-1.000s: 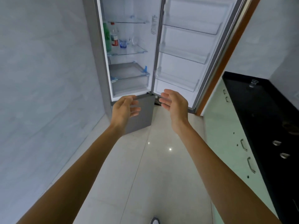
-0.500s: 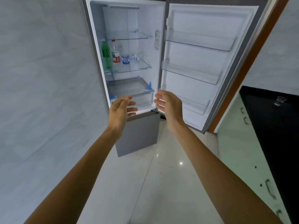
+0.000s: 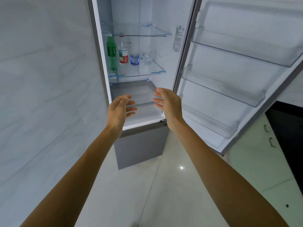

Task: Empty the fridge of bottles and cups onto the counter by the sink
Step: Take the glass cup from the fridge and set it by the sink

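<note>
The fridge (image 3: 105, 66) stands open ahead. On its middle glass shelf (image 3: 147, 69) stand a green bottle (image 3: 111, 51), a clear bottle with a red label (image 3: 123, 50), a blue cup (image 3: 134, 58) and a clear glass cup (image 3: 148, 58). My left hand (image 3: 120, 110) and my right hand (image 3: 168, 104) are held out in front of the lower drawer, palms facing each other, fingers apart, holding nothing. Both hands are below the shelf with the bottles and apart from it.
The fridge door (image 3: 237, 76) swings open to the right, its bins bare. A black counter (image 3: 288, 128) over pale cabinets with handles (image 3: 271, 142) lies at the far right. A grey tiled wall (image 3: 45, 79) runs along the left. The floor is glossy white tile.
The view has come closer to the fridge and tilted up. Both hands have risen from the freezer door level to in front of the lower drawer, staying apart and empty.
</note>
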